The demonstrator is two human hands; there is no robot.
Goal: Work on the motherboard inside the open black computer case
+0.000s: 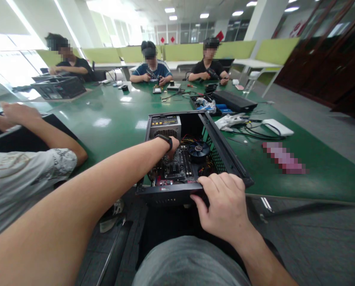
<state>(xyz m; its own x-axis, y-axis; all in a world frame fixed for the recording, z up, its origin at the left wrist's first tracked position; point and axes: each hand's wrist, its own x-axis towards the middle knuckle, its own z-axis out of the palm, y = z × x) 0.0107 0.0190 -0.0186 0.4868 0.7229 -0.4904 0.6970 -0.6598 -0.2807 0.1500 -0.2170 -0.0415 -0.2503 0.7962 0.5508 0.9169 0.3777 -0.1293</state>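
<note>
One case lies at the near edge of the bench with its inside facing up, perhaps so that an arm can reach in from above. The right hand is curled tight on the near rim, fingers over the top and thumb on the front, maybe to keep the case from sliding. The left hand is down inside, over the board; its fingertips are hidden, so I cannot tell how wide they are or if they hold anything. In the case I count one silver box at the far left corner, one board and one big fan. Four other people sit around: three across the bench, one at the left
</note>
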